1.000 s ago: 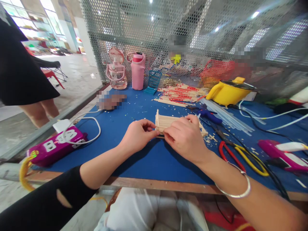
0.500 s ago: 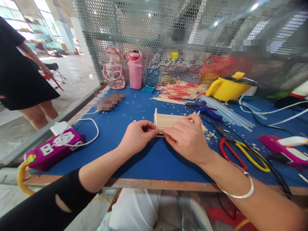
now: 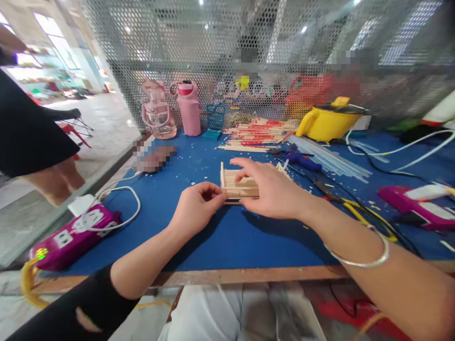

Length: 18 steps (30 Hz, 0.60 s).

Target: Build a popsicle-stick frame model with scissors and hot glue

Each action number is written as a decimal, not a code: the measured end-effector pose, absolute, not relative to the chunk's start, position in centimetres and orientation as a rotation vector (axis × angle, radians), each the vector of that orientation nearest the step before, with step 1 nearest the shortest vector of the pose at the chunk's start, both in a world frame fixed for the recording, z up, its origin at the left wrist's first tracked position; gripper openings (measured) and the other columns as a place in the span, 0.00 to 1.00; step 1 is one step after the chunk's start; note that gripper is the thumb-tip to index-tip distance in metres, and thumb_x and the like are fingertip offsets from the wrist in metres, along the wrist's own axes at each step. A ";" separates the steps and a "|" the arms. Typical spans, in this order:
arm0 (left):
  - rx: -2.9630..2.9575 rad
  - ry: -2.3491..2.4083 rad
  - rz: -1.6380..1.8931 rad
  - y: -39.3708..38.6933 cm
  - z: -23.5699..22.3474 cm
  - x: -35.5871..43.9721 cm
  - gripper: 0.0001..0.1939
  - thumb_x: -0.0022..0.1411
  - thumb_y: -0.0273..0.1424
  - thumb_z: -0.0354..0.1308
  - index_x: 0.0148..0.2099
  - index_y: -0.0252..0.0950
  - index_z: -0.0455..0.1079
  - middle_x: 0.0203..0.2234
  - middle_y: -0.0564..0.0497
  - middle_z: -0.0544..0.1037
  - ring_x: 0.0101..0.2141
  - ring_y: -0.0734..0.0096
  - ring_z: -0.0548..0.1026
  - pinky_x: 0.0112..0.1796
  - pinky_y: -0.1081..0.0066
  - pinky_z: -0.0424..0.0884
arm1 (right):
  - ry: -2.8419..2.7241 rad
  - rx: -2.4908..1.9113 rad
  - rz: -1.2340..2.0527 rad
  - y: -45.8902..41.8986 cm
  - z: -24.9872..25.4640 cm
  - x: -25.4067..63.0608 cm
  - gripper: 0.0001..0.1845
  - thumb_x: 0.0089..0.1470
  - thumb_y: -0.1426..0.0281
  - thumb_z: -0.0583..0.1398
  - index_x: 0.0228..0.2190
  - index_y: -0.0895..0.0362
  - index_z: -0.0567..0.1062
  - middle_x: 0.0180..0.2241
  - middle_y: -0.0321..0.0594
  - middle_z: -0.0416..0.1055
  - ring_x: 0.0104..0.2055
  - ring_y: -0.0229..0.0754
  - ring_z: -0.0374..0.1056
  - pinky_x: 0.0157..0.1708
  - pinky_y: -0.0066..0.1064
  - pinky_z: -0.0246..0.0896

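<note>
A small model of pale wooden sticks (image 3: 239,177) lies on the blue tabletop in front of me. Its sticks run side by side, with a raised post at the left end. My left hand (image 3: 195,208) pinches the near left corner between thumb and fingertips. Over the model's right half, my right hand (image 3: 275,189) has thumb and fingers apart; it hides part of the sticks, and I see nothing in its grasp. Just beyond, to the right, lies a blue glue gun (image 3: 302,161).
Red-tipped sticks (image 3: 259,132) lie piled behind, beside clear glue sticks (image 3: 330,156) and a yellow pot (image 3: 330,124). Pliers (image 3: 355,213) are at right, a purple power strip (image 3: 78,232) at left. Pink bottles (image 3: 189,109) stand by the mesh. A person (image 3: 31,128) stands left.
My right hand has lifted and spread its fingers, where before they were closed at the model's near edge. My left hand keeps its pinch at the corner. The view has shifted slightly.
</note>
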State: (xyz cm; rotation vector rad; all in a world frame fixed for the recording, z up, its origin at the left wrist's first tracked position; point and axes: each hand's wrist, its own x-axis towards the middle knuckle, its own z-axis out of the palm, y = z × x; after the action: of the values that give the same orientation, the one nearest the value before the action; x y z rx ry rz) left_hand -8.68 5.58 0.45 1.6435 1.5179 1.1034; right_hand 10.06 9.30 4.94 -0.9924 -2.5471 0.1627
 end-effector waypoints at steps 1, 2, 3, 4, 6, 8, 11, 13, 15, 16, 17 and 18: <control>1.646 1.521 1.100 5.6 0.4 -8.7 0.12 0.53 0.38 0.59 0.31 0.33 0.73 0.24 0.53 0.76 0.24 0.76 0.68 0.26 0.75 0.61 | -2.585 -1.009 0.234 9.5 5.2 9.7 0.39 0.41 0.72 0.60 0.57 0.54 0.57 0.41 0.39 0.73 0.44 0.47 0.66 0.45 0.37 0.54; 1.647 1.526 1.096 5.6 0.4 -8.7 0.12 0.53 0.38 0.59 0.31 0.33 0.73 0.24 0.53 0.76 0.24 0.76 0.67 0.26 0.75 0.61 | -2.608 -1.019 0.297 9.6 5.4 9.4 0.40 0.41 0.73 0.60 0.57 0.53 0.57 0.39 0.37 0.74 0.42 0.46 0.67 0.42 0.34 0.55; 1.647 1.530 1.095 5.6 0.4 -8.7 0.12 0.54 0.38 0.59 0.31 0.33 0.73 0.24 0.53 0.76 0.24 0.76 0.67 0.26 0.75 0.61 | -2.619 -1.023 0.347 9.8 5.5 9.2 0.40 0.42 0.73 0.59 0.57 0.52 0.56 0.37 0.36 0.75 0.40 0.44 0.68 0.39 0.32 0.56; 1.647 1.532 1.094 5.6 0.4 -8.7 0.12 0.54 0.38 0.59 0.31 0.33 0.73 0.24 0.53 0.76 0.24 0.76 0.67 0.26 0.75 0.61 | -2.616 -1.020 0.385 9.9 5.5 9.1 0.39 0.42 0.74 0.59 0.57 0.52 0.57 0.35 0.35 0.75 0.37 0.42 0.69 0.37 0.30 0.56; 1.650 1.530 1.093 5.6 0.4 -8.7 0.11 0.54 0.38 0.59 0.32 0.34 0.73 0.24 0.53 0.76 0.24 0.76 0.67 0.26 0.75 0.61 | -2.591 -1.002 0.439 9.9 5.5 9.0 0.36 0.45 0.74 0.58 0.57 0.52 0.58 0.33 0.33 0.75 0.34 0.39 0.69 0.33 0.27 0.55; 1.657 1.525 1.093 5.6 0.4 -8.7 0.11 0.54 0.38 0.59 0.32 0.34 0.73 0.25 0.53 0.77 0.24 0.76 0.67 0.27 0.75 0.61 | -2.562 -0.981 0.462 10.0 5.4 8.9 0.33 0.47 0.73 0.58 0.56 0.52 0.59 0.32 0.33 0.75 0.34 0.38 0.69 0.33 0.26 0.55; 1.653 1.522 1.093 5.6 0.5 -8.7 0.11 0.54 0.38 0.59 0.32 0.34 0.73 0.25 0.53 0.77 0.24 0.76 0.67 0.27 0.75 0.61 | -2.558 -0.975 0.421 9.9 5.1 8.7 0.33 0.47 0.72 0.59 0.56 0.53 0.60 0.34 0.34 0.76 0.35 0.39 0.70 0.34 0.27 0.56; 1.647 1.518 1.098 5.5 0.5 -8.7 0.11 0.54 0.38 0.59 0.32 0.34 0.73 0.25 0.53 0.77 0.24 0.76 0.67 0.27 0.75 0.61 | -2.567 -0.971 0.375 9.9 5.0 8.5 0.33 0.47 0.71 0.60 0.56 0.53 0.61 0.33 0.34 0.76 0.35 0.40 0.70 0.34 0.27 0.56; 1.647 1.514 1.106 5.5 0.5 -8.7 0.12 0.54 0.38 0.59 0.32 0.34 0.73 0.25 0.53 0.77 0.24 0.76 0.67 0.27 0.75 0.61 | -2.571 -0.960 0.344 9.9 4.9 8.3 0.32 0.48 0.71 0.60 0.55 0.54 0.62 0.32 0.34 0.76 0.34 0.39 0.69 0.34 0.27 0.56; 1.652 1.511 1.110 5.6 0.5 -8.7 0.12 0.54 0.38 0.59 0.32 0.34 0.73 0.25 0.53 0.77 0.24 0.76 0.67 0.27 0.75 0.61 | -2.570 -0.954 0.333 9.8 4.8 8.2 0.31 0.48 0.71 0.60 0.55 0.54 0.62 0.31 0.34 0.76 0.34 0.39 0.69 0.34 0.28 0.56; 1.659 1.508 1.112 5.6 0.5 -8.7 0.11 0.54 0.38 0.59 0.32 0.34 0.73 0.25 0.53 0.76 0.24 0.76 0.67 0.27 0.75 0.61 | -2.569 -0.950 0.326 9.8 4.8 8.1 0.30 0.49 0.72 0.59 0.55 0.54 0.62 0.31 0.33 0.76 0.34 0.39 0.69 0.34 0.28 0.56; 1.667 1.504 1.112 5.6 0.5 -8.8 0.11 0.54 0.38 0.59 0.32 0.34 0.73 0.25 0.53 0.76 0.24 0.76 0.67 0.27 0.75 0.62 | -2.566 -0.946 0.323 9.8 4.8 8.1 0.30 0.49 0.72 0.59 0.55 0.54 0.62 0.31 0.33 0.76 0.33 0.39 0.69 0.34 0.28 0.56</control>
State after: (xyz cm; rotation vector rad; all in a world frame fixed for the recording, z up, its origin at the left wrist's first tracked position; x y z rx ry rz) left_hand -8.79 5.61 0.46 1.6666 1.5038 1.1116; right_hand 8.10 9.82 4.77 -0.9455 -2.5659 0.3231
